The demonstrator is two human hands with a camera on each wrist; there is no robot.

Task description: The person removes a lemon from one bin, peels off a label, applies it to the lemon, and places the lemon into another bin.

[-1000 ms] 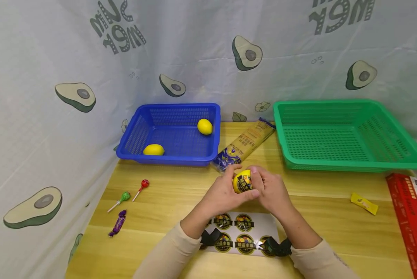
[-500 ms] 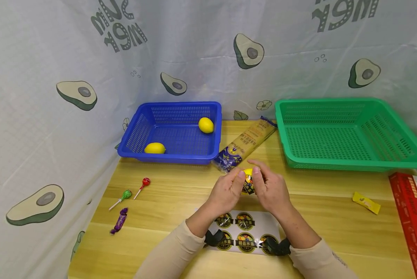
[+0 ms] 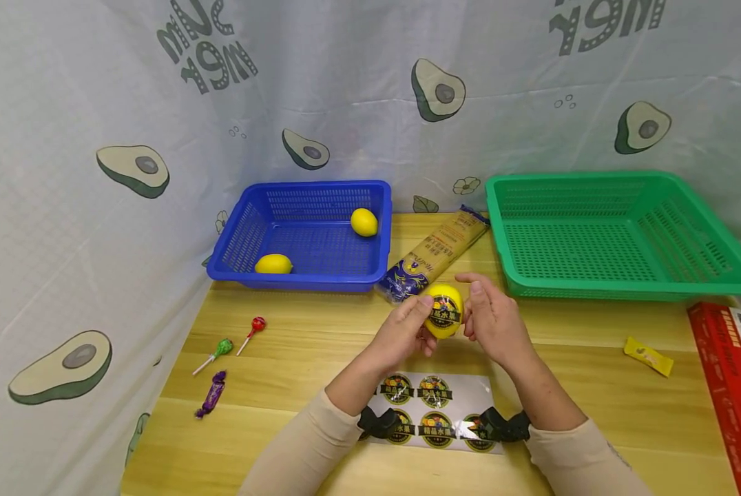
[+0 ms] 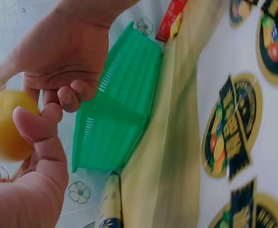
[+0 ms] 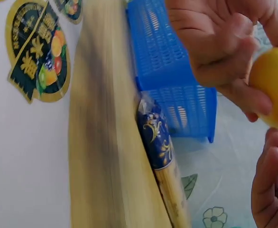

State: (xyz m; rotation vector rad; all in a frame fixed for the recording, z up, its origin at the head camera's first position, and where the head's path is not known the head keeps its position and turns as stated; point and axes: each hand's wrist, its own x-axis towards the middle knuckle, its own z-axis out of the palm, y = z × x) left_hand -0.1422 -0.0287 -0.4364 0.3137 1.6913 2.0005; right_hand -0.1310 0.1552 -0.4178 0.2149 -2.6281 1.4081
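My left hand pinches a lemon between thumb and fingers, above the table. A round black-and-gold sticker with fruit pictures faces up on the lemon. Just to the lemon's right is my right hand, its fingers loosely bent and gripping nothing; whether a fingertip touches the lemon I cannot tell. The left wrist view has the lemon blurred, with the left thumb in front. Below the hands lies a white sticker sheet with several matching labels, partly covered by the dark wrist straps.
A blue basket with two lemons stands at back left, and a green basket at back right. Between them lies a pasta packet. Two lollipops and a purple-wrapped candy are at left; a yellow packet and red box at right.
Both hands held the lemon with thumbs over the sticker. The right hand has since moved off to the right, and the left hand alone grips the lemon, its sticker now uncovered.
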